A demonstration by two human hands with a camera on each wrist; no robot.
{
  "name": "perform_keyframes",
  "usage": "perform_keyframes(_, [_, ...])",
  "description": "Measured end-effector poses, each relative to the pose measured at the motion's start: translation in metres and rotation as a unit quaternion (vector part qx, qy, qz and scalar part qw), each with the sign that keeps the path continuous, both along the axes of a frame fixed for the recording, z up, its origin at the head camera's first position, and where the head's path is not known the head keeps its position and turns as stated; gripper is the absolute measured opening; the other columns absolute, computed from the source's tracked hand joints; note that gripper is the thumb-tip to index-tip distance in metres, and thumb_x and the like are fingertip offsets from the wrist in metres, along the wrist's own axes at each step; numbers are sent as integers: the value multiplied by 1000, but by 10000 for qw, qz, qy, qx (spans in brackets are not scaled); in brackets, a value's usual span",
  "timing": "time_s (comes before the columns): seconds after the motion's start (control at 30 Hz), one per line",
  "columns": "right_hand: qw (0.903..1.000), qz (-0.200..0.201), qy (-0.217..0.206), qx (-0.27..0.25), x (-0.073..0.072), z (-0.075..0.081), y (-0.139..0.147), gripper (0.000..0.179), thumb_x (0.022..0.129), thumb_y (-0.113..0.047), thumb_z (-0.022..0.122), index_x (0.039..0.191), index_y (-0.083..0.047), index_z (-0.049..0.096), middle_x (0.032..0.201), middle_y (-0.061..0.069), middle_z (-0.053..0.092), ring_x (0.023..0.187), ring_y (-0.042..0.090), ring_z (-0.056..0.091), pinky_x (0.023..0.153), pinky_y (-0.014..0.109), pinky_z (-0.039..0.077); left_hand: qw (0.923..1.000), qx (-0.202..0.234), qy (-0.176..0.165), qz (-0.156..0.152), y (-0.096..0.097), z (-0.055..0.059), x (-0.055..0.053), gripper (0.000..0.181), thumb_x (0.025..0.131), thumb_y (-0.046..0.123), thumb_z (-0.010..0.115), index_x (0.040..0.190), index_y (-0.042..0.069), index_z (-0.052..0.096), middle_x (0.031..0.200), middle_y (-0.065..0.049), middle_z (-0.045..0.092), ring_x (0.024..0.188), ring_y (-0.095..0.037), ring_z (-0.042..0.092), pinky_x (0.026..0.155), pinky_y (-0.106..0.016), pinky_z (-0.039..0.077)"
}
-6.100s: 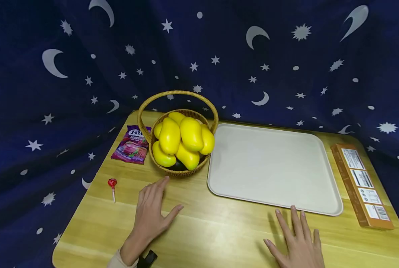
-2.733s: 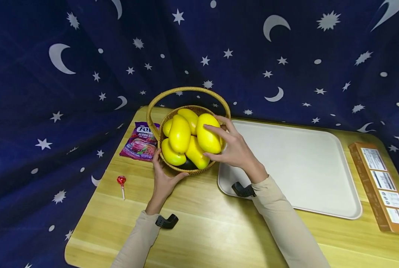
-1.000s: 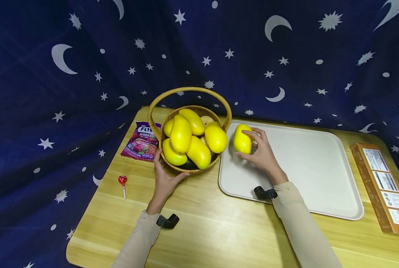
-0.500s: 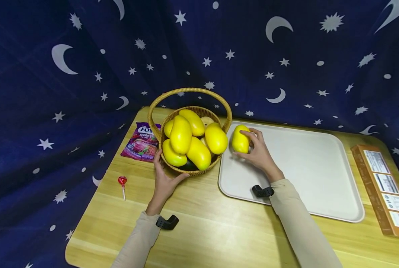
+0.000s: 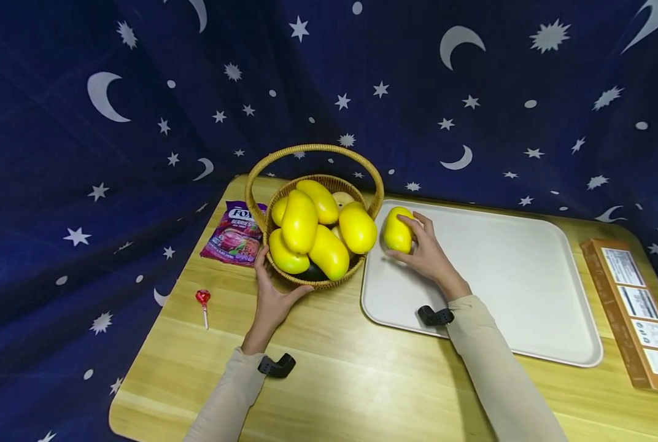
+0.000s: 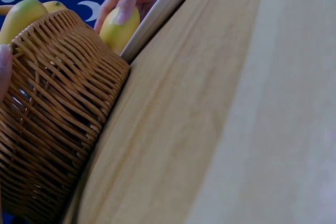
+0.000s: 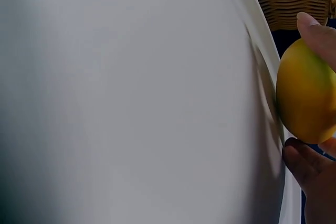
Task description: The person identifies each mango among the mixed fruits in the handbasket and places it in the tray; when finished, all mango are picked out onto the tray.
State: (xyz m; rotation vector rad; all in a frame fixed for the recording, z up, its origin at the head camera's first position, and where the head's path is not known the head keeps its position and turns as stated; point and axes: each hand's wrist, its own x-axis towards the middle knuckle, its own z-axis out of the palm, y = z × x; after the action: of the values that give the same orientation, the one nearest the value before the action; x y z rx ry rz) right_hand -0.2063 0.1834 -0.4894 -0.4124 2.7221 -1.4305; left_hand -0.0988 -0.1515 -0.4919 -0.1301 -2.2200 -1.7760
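Observation:
A yellow mango is at the left end of the white tray. My right hand holds it, thumb on the near side and fingers over the far side. The right wrist view has this mango close to the tray's raised edge. To the left stands a wicker basket with a tall handle, heaped with several more mangoes. My left hand grips the basket's near left side, its thumb along the front and its fingers at the left wall. Parts of the left fingers are hidden behind the wicker.
A purple candy bag lies left of the basket, partly behind it. Nearer me is a red lollipop. An orange-brown box lies along the table's right side. A dark blue curtain hangs behind the wooden table.
Both hands were low over the table at first. My left hand went to the basket; my right took a mango from it and carried it right to the tray. The last half second is almost still.

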Motion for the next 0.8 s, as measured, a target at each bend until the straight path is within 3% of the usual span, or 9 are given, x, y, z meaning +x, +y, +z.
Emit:
perform_keyframes(0.17, [10000,5,27,61,1,-1,2,93,79,-19,84,154,-13,29,157,25,9,134,50,37,110,58,35,10000,-42,49,-11,-1,-1,0,117,70,13,89,153,-1,8,160,-23,7,145,-36,20,117,-53,17])
perform_keyframes(0.67, [9991,-237,140,336,7,-1,7,95,76,-27,85,154,-16,31,156,25,15,142,47,26,111,65,25,9999,-109,27,-24,-2,-3,0,116,70,8,89,153,1,8,160,-22,9,145,-35,20,117,-54,17])
perform_keyframes(0.8, [9966,-375,583,442,12,3,6,93,74,-26,86,152,-17,36,155,24,20,141,45,25,108,67,28,9999,-129,77,-36,-2,-1,0,116,70,11,89,153,-1,8,159,-23,10,145,-36,20,117,-55,17])
